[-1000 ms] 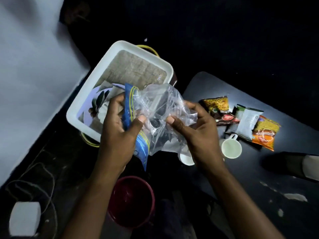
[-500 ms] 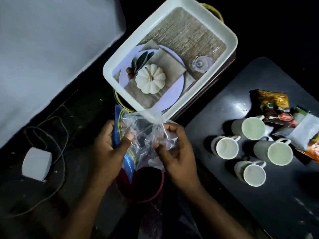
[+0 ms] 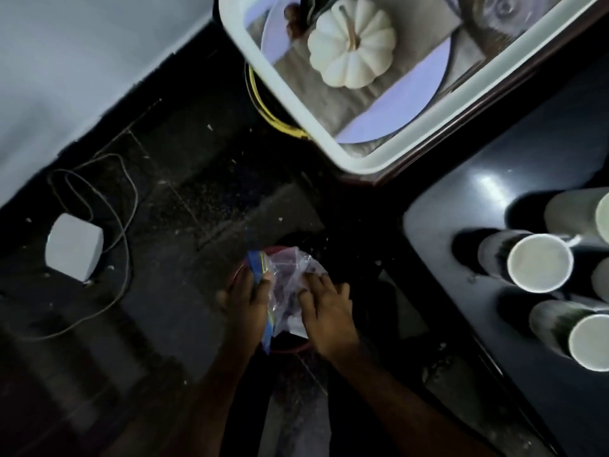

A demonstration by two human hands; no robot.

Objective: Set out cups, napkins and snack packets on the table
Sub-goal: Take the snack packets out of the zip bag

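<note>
A clear plastic zip bag (image 3: 286, 281) with a blue and yellow strip sits low over a red bin (image 3: 290, 348) on the dark floor. My left hand (image 3: 245, 300) pinches its blue edge. My right hand (image 3: 326, 310) presses on its clear side. Several white cups stand on the dark table (image 3: 487, 206) at the right, among them one cup (image 3: 538, 262) and another cup (image 3: 590, 341) near the frame edge. The snack packets are out of view.
A white tray (image 3: 369, 159) printed with a white pumpkin and plate sits at the top, over a yellow cord (image 3: 263, 107). A white adapter (image 3: 74, 250) with a looped cable lies on the floor at the left. A pale wall runs along the upper left.
Both hands have gone down with the bag, from chest height to just over the red bin. The view has tipped downward, so the snack packets have left the frame.
</note>
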